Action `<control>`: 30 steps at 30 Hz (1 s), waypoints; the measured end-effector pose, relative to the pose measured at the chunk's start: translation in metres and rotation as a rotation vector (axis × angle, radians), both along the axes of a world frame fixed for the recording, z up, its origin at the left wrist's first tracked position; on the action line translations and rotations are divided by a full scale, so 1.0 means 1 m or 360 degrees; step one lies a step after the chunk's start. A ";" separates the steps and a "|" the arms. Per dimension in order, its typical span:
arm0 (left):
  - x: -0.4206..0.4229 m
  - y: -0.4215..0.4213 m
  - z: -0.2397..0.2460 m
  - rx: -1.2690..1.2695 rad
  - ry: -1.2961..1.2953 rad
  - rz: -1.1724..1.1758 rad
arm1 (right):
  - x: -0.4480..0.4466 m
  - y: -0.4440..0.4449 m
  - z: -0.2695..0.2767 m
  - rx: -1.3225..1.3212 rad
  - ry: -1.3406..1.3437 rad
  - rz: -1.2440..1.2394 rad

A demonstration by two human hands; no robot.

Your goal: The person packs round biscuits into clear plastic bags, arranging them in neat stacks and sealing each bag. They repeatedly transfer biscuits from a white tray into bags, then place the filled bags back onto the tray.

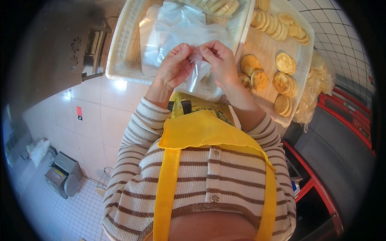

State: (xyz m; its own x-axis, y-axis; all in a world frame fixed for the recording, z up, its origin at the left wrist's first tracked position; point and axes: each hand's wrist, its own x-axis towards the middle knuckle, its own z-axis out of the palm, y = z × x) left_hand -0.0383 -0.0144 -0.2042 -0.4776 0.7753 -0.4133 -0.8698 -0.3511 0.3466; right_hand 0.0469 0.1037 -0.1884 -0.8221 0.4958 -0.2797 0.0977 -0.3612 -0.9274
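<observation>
Between my two hands is a clear plastic bag (196,70), its upper edge pinched by fingers and thumbs. My left hand (176,66) grips one side of that edge, and my right hand (221,61) pinches the other, close beside it. The bag's lower part hangs toward my apron. Behind my hands, a stack of clear plastic bags (178,33) lies in a white plastic basket (123,60) with a slatted mat in it. Toward the top of the basket, a clear bag of pale flatbreads (221,6) shows partly.
Right of the basket, a board-lined tray (267,104) carries round browned flatbreads (259,79), some in leaning rows (271,24). Filled plastic bags (316,78) crowd its outer side. A red-framed unit (343,126) stands at right, a dark metal cabinet (57,57) at left.
</observation>
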 end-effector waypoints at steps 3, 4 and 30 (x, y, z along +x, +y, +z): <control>-0.007 -0.005 0.008 -0.0084 -0.0253 0.0169 | 0.003 0.010 -0.004 -0.1015 0.0184 -0.0350; -0.013 -0.009 0.009 -0.0020 -0.0340 0.0213 | 0.003 0.016 -0.005 -0.1227 0.0154 -0.0448; -0.056 0.013 0.085 -0.2122 0.3950 -0.0953 | 0.044 0.052 -0.017 0.0891 0.0242 0.0112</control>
State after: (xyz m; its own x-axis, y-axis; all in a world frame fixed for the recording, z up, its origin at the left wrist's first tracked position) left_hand -0.0943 -0.0013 -0.1196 -0.4766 0.8790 0.0143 0.8730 0.4751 -0.1106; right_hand 0.0911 0.1560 -0.2052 -0.8689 0.4768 0.1329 -0.0455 0.1906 -0.9806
